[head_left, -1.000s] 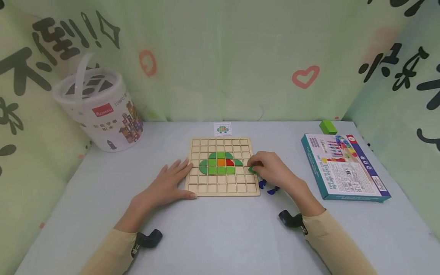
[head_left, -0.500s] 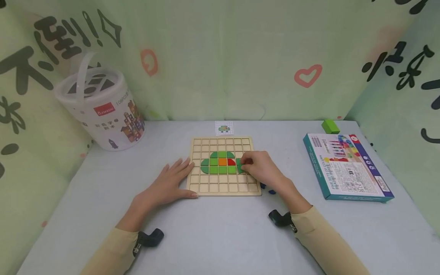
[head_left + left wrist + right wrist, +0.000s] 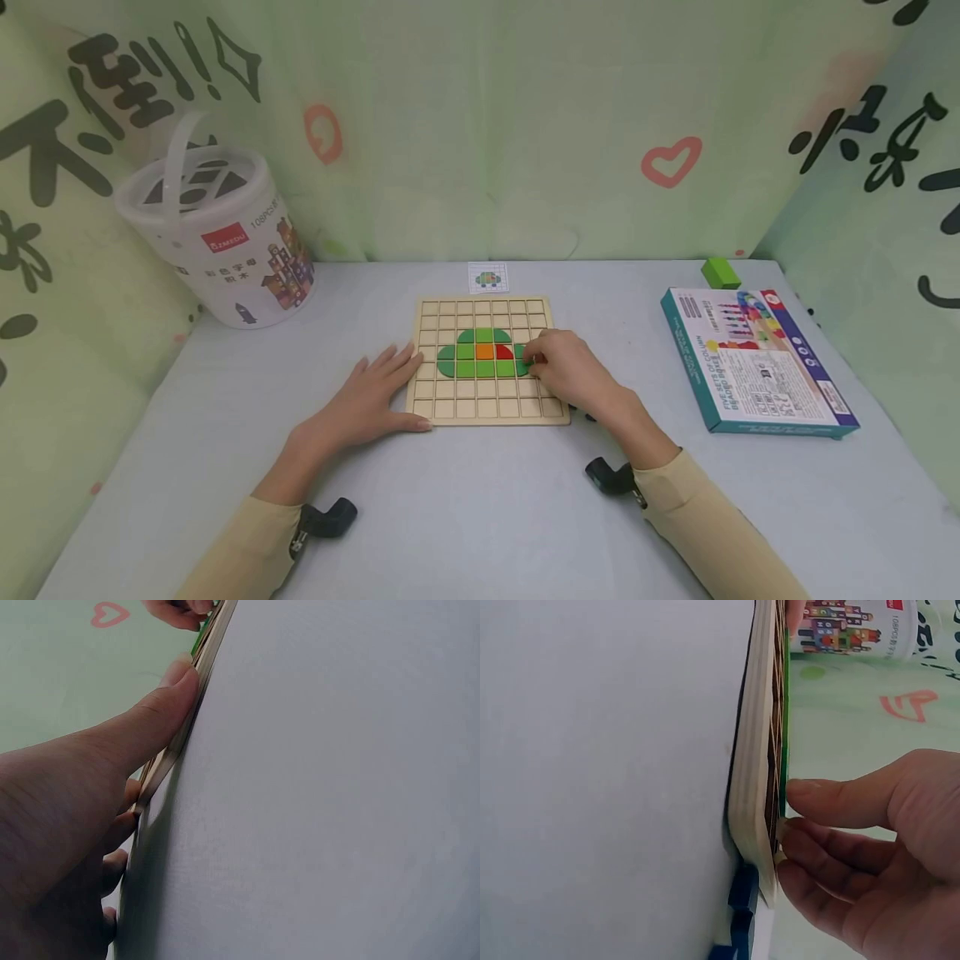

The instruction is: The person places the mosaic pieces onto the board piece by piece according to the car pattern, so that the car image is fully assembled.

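Observation:
A wooden grid board (image 3: pixel 450 408) lies on the table, with green tiles (image 3: pixel 475 367), an orange tile (image 3: pixel 486 352) and a red tile (image 3: pixel 505 352) set in its middle. My left hand (image 3: pixel 365 395) rests flat at the board's left side, fingers spread, thumb (image 3: pixel 176 686) along the near edge. At the right end of the pattern, my right hand (image 3: pixel 573 367) has its curled fingers and thumb on a dark green rounded tile (image 3: pixel 521 367), partly hidden by the fingertips. Blue pieces (image 3: pixel 742 889) lie beside the board's near right corner, mostly covered by my right wrist in the head view.
Behind the board stands a small picture card (image 3: pixel 487 278) showing a coloured grid pattern. A flat toy box (image 3: pixel 757 367) lies at the right, a green block (image 3: pixel 721 273) behind it. At the back left stands a white bucket (image 3: pixel 217 242) with a handle.
My right hand has carried the dark green tile leftward from the board's right edge onto the grid, beside the other green tiles. My left hand has stayed in place.

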### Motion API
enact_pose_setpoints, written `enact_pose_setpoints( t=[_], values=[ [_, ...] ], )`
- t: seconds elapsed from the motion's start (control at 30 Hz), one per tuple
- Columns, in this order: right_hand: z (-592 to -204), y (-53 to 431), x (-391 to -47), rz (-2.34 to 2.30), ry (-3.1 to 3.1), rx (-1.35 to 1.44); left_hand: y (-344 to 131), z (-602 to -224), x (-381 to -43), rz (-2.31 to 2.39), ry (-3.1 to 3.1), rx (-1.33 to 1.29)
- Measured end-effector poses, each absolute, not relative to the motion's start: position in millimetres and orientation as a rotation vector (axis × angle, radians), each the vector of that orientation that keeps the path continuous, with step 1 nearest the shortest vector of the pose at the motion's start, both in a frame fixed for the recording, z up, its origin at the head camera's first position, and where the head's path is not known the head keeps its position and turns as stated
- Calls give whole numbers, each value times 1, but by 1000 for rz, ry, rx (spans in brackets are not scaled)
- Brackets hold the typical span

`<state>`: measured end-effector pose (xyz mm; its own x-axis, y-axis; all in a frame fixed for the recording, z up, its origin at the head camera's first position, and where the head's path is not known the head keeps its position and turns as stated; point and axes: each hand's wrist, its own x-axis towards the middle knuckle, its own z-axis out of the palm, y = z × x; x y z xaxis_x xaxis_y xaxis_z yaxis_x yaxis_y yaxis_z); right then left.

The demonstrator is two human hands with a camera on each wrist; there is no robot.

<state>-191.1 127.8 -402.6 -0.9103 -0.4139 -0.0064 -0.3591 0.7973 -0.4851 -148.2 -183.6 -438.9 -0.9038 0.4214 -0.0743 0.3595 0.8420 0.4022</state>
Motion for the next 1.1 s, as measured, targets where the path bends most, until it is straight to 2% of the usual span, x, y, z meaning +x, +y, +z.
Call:
enact_pose_setpoints(
  t=[0.37,0.63,1.1],
  values=[
    [-387,159,-184,-670,2827,-532,-182,-440,-148,564,2856,597],
    [-395,187,-174,-613,2758,-595,-182,-436,-146,570,2848,578],
    [-395,179,-174,-700,2846,-636,-183,-435,-146,578,2844,586]
  ],
)
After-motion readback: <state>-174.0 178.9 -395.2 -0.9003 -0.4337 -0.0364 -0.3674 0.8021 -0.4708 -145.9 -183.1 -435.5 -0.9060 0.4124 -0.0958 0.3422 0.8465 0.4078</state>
